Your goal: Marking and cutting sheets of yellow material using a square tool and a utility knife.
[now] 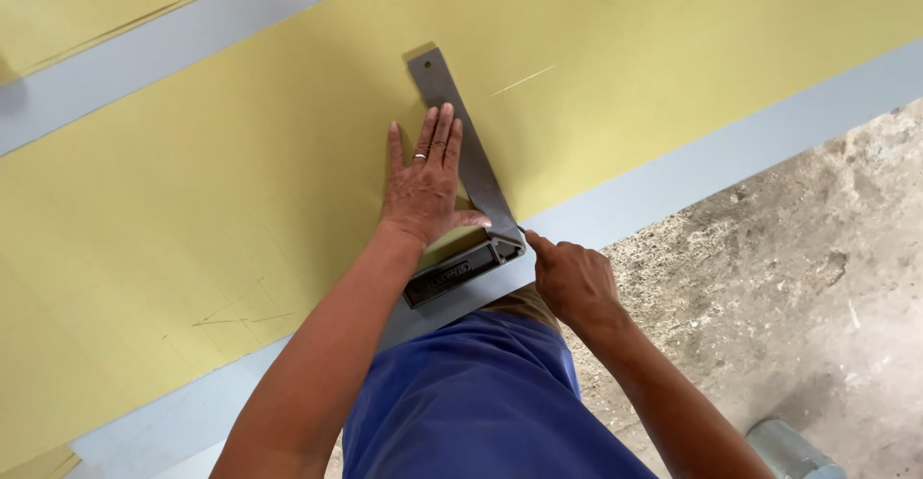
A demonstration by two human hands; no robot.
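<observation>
**One head-worn camera, looking steeply down over the worker's chest**

There is a single view, taken from the person's head and aimed almost straight down. The blue shirt fills the bottom centre, so the lens sits just above and behind the torso. Both forearms run up from the lower edge, which puts the left hand and right hand near the middle, close to the camera. The flat pale-yellow sheet with grey-blue borders crosses the frame on a slant, lower left to upper right. The rough grey concrete floor shows at the right. No second view shares the scene.
</observation>
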